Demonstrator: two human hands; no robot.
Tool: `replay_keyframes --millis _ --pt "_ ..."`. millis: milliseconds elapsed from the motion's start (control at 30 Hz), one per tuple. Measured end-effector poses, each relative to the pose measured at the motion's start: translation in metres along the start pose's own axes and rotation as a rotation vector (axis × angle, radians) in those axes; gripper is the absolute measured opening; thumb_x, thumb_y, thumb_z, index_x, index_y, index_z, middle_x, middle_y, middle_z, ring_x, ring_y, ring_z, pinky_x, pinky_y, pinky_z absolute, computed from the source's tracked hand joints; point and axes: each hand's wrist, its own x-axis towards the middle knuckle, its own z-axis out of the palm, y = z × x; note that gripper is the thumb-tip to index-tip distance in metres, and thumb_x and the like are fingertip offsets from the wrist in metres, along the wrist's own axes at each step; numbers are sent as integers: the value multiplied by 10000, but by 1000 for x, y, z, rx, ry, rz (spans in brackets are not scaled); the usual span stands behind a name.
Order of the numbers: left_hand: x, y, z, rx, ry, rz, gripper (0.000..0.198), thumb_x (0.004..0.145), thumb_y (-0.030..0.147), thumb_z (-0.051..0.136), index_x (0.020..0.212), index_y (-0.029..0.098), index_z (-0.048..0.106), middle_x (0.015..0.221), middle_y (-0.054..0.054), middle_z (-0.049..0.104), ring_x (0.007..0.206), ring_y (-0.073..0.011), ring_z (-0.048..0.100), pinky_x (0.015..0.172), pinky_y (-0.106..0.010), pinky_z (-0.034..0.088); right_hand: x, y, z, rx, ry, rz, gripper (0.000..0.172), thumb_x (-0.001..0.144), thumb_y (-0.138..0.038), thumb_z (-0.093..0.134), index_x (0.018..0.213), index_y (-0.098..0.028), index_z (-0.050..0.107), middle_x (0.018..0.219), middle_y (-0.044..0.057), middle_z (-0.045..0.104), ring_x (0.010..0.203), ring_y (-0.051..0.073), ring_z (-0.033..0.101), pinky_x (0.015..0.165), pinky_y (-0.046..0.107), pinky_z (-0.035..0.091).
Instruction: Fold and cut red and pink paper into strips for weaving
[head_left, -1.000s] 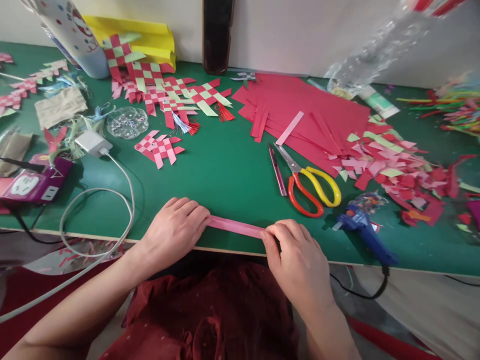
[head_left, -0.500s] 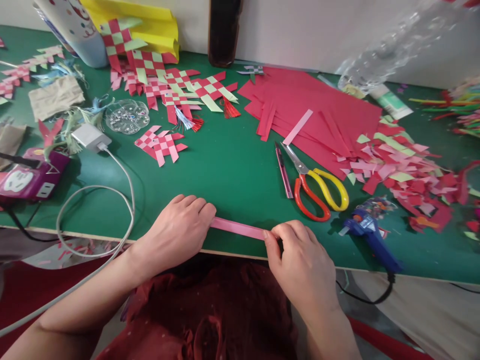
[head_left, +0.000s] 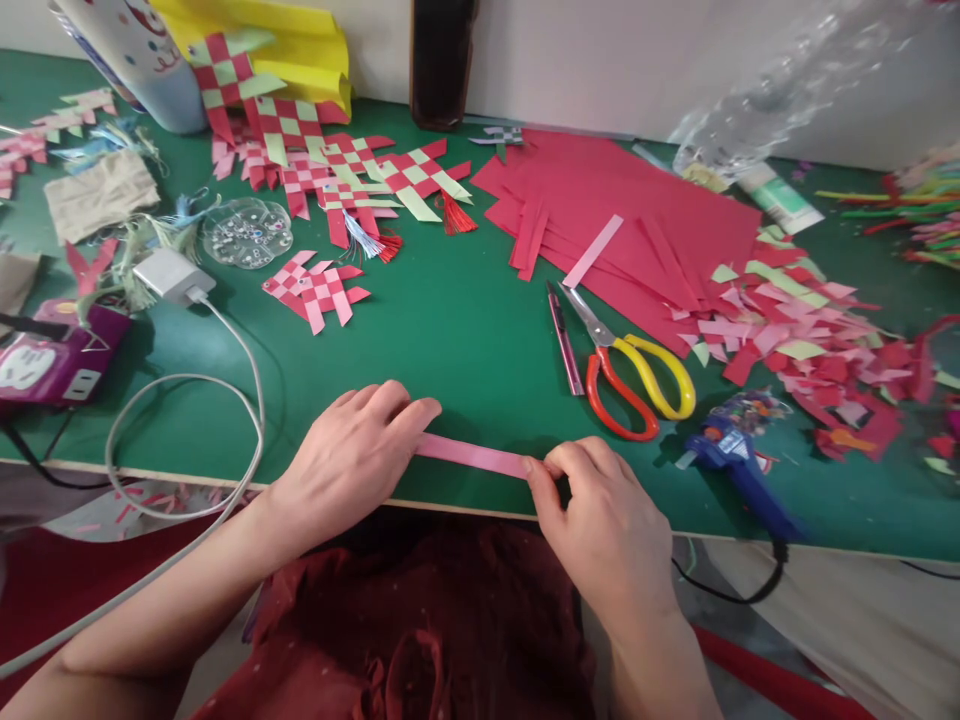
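Observation:
A narrow pink paper strip [head_left: 471, 456] stretches between my two hands at the front edge of the green table [head_left: 442, 340]. My left hand [head_left: 352, 440] is closed over the strip's left end, its index finger slightly raised and its thumb hidden. At the other end, my right hand [head_left: 604, 530] pinches the strip between thumb and fingers. Beyond my right hand lie scissors [head_left: 637, 385] with one red and one yellow handle, beside a pink utility knife [head_left: 564, 340]. A second pink strip [head_left: 594, 252] rests on stacked red paper [head_left: 637, 200].
Woven paper fish [head_left: 315, 290] lie at the back left, near a clear bead tray [head_left: 247, 233]. A white charger cable [head_left: 259, 400] loops at left. Paper scraps [head_left: 810, 340] and a blue glue gun [head_left: 739, 475] are at right. A phone [head_left: 441, 60] leans on the wall.
My left hand has shifted slightly, with its index finger lifted and extended further right. My right hand keeps its pinch on the strip. The whole view has moved a little.

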Motion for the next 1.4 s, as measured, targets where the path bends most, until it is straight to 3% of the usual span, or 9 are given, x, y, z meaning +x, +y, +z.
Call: replay_keyframes --millis 167,333,500,633,733,800,933,1100,1400 --pt "-5 3 6 19 266 262 322 928 68 494 1180 245 588 1078 -56 612 947 -215 542 840 -386 459 -1 1 1 -17 3 -10 310 969 -398 445 720 -220 494 758 24 544 703 165 516 559 279 308" --pt "-3 6 5 51 167 394 342 956 116 485 1257 249 579 1150 -33 645 966 -197 539 871 -371 473 0 1 1 -57 19 -26 318 982 -394 412 736 -217 509 752 27 548 686 164 515 553 282 305" --pt "-2 6 4 66 105 410 333 976 141 453 1284 212 557 1120 -48 659 955 -195 554 836 -352 494 0 0 3 -64 18 -7 312 966 -415 454 733 -217 517 748 23 548 684 162 522 529 279 272" --pt "-2 8 4 102 64 387 323 989 158 416 1273 208 560 1128 -62 654 969 -197 561 854 -363 497 0 3 9 -40 97 62 331 962 -467 457 765 -213 533 742 13 559 645 143 518 496 273 236" --pt "-1 9 3 112 55 393 323 992 156 402 1268 201 564 1131 -60 655 957 -195 563 845 -358 495 -1 10 13 -15 159 80 251 982 -372 442 847 -208 576 779 14 615 643 138 546 489 264 263" --pt "-1 9 2 108 61 394 325 990 149 406 1272 195 561 1128 -56 655 950 -198 563 833 -355 493 -4 14 13 69 210 59 191 983 -282 436 943 -203 605 853 27 657 710 146 591 547 251 357" --pt "-1 9 4 100 64 382 339 981 144 433 1296 207 543 1118 -51 651 954 -201 556 832 -358 487 -10 14 8 237 302 -129 219 942 -187 509 1120 -177 636 1026 87 679 953 204 593 846 332 473" --pt "-4 10 8 135 19 354 351 980 199 472 1325 237 519 1138 -58 639 991 -211 546 862 -376 474 -15 0 5 154 180 -310 240 924 -241 582 1144 -238 678 1248 36 674 1141 258 536 921 415 399" --pt "-34 -15 -4 173 28 291 420 908 74 468 1297 207 551 1226 -80 635 1060 -237 547 936 -424 478 -17 4 12 165 163 -293 266 951 -290 551 1194 -272 658 1263 7 676 1173 251 545 916 417 346"
